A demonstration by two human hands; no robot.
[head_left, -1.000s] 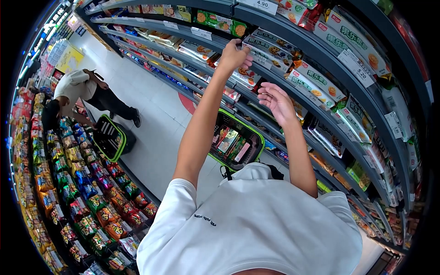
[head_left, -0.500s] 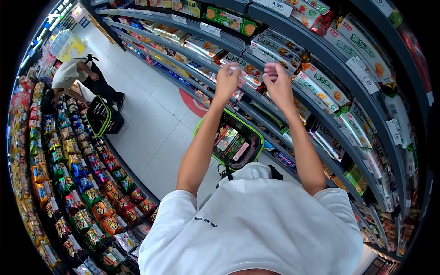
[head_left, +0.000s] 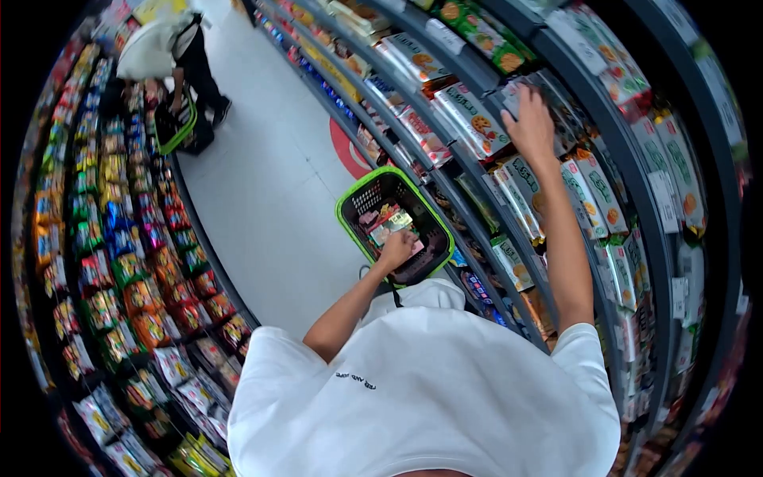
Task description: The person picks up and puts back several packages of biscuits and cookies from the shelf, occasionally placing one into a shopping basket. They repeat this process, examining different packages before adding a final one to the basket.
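Observation:
My left hand (head_left: 400, 248) is down over the shopping basket (head_left: 344, 219), a dark one with a bright green rim. Its fingers look curled, close to the small packages (head_left: 395, 223) lying inside; whether it grips one of them is hidden. Up at the shelf, my right hand (head_left: 531, 127) reaches out with its fingers apart, against the front of a row of dark biscuit packs (head_left: 559, 119). Just left of it sits a white and green biscuit pack (head_left: 470, 119) on the shelf.
Shelves of biscuits with price tags (head_left: 666, 200) rise along my right. Rows of snack bags (head_left: 151, 294) line the left side of the tiled aisle (head_left: 266, 207). Farther up, another person (head_left: 159, 48) bends beside a second green-rimmed basket (head_left: 176, 123).
My left hand has dropped from the shelf into the basket area. My right hand has moved up and right along the shelf, its fingers spreading. The view has shifted.

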